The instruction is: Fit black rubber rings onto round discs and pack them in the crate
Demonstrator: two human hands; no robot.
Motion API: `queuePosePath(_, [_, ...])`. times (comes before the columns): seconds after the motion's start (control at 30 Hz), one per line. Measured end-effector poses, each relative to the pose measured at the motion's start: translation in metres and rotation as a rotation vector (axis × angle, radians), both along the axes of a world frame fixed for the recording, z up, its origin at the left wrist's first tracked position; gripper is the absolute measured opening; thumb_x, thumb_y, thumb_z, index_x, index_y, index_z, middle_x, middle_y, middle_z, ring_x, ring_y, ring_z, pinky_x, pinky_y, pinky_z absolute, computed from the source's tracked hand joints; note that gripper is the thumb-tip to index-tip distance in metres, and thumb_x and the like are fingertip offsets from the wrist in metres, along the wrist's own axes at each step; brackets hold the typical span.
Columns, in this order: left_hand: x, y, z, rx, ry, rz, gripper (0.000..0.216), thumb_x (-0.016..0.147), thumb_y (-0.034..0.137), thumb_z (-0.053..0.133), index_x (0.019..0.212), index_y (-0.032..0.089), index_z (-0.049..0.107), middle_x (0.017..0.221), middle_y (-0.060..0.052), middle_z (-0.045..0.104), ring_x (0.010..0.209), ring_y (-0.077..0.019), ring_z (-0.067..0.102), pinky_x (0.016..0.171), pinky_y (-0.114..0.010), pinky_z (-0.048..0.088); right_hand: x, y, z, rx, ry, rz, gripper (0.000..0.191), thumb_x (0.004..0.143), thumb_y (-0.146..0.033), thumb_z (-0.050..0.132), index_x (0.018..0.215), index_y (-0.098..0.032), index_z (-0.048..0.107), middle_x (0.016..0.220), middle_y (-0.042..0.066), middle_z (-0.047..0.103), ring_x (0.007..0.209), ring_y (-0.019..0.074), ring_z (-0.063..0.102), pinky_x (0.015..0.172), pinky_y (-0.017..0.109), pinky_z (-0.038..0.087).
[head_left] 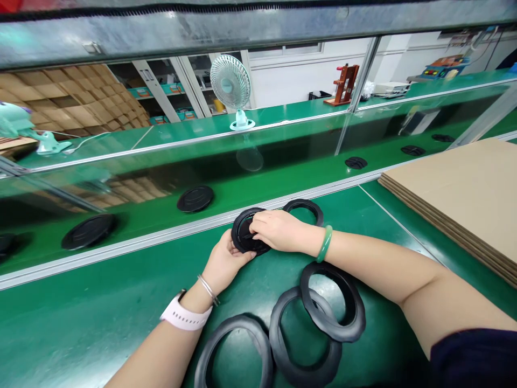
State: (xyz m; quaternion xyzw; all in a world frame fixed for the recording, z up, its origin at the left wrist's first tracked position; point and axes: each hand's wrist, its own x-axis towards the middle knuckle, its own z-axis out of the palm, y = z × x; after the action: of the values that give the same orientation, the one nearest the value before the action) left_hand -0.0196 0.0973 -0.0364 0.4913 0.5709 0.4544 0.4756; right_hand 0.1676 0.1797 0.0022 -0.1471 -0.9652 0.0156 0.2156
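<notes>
My left hand (224, 256) grips the lower left rim of a round black part (239, 229), thumb in front and fingers behind. It looks like a black ring with a dark disc inside. My right hand (277, 229) reaches in from the right, its fingers curled together at the middle of the part and hiding some of it. Just behind my right hand lies a loose black ring (319, 211). Nearer to me are more black rings: one (353, 318) leans over another (278, 350), and a third (202, 361) lies to their left.
Beyond a metal rail, a green conveyor belt (266, 186) carries several black discs, such as one at left (89, 231) and another (196, 199). Cardboard sheets (460, 188) are stacked at right. A fan (231, 83) stands on the far bench, and a metal beam (258, 29) crosses overhead.
</notes>
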Motion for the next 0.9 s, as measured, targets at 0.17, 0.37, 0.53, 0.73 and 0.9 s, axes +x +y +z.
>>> queuePosePath(0.17, [0.001, 0.000, -0.002, 0.002, -0.011, 0.011, 0.065, 0.059, 0.025, 0.085, 0.114, 0.019, 0.052, 0.102, -0.004, 0.070, 0.096, -0.0236, 0.069, 0.091, -0.043, 0.055, -0.003, -0.002, -0.006, 0.006, 0.008, -0.035, 0.008, 0.094, -0.016, 0.061, 0.100, -0.011, 0.060, 0.098, 0.012, 0.061, 0.091, 0.0227, 0.059, 0.082, 0.037, 0.050])
queuePosePath(0.37, [0.003, 0.000, 0.000, -0.008, -0.018, 0.034, 0.065, 0.057, 0.025, 0.086, 0.112, 0.019, 0.051, 0.100, -0.003, 0.070, 0.096, -0.0243, 0.070, 0.091, -0.043, 0.055, -0.006, -0.005, -0.006, 0.075, -0.008, -0.063, 0.026, 0.096, -0.014, 0.055, 0.122, -0.008, 0.057, 0.102, 0.014, 0.062, 0.093, 0.0238, 0.060, 0.083, 0.039, 0.052])
queuePosePath(0.53, [0.004, 0.000, 0.002, -0.006, -0.004, 0.024, 0.063, 0.058, 0.026, 0.085, 0.110, 0.020, 0.050, 0.098, -0.003, 0.072, 0.092, -0.0239, 0.071, 0.090, -0.043, 0.056, -0.010, -0.008, 0.000, 0.082, -0.098, -0.111, 0.028, 0.095, -0.012, 0.056, 0.121, -0.004, 0.058, 0.103, 0.016, 0.060, 0.093, 0.0252, 0.058, 0.084, 0.040, 0.052])
queuePosePath(0.73, [0.004, 0.001, 0.003, 0.018, -0.073, 0.073, 0.067, 0.055, 0.023, 0.087, 0.111, 0.020, 0.050, 0.099, -0.003, 0.072, 0.094, -0.0230, 0.071, 0.092, -0.042, 0.055, -0.005, -0.002, -0.002, 0.048, 0.113, -0.023, 0.022, 0.098, -0.016, 0.050, 0.117, -0.011, 0.061, 0.110, 0.015, 0.059, 0.106, 0.0262, 0.053, 0.091, 0.043, 0.047])
queuePosePath(0.9, [0.002, 0.001, 0.000, 0.083, -0.076, 0.038, 0.067, 0.061, 0.022, 0.085, 0.115, 0.022, 0.047, 0.112, -0.005, 0.068, 0.105, -0.0233, 0.067, 0.094, -0.041, 0.054, -0.003, 0.008, -0.007, -0.352, 0.458, -0.252, 0.029, 0.096, -0.018, 0.057, 0.125, -0.014, 0.056, 0.119, 0.014, 0.057, 0.113, 0.0244, 0.051, 0.100, 0.044, 0.042])
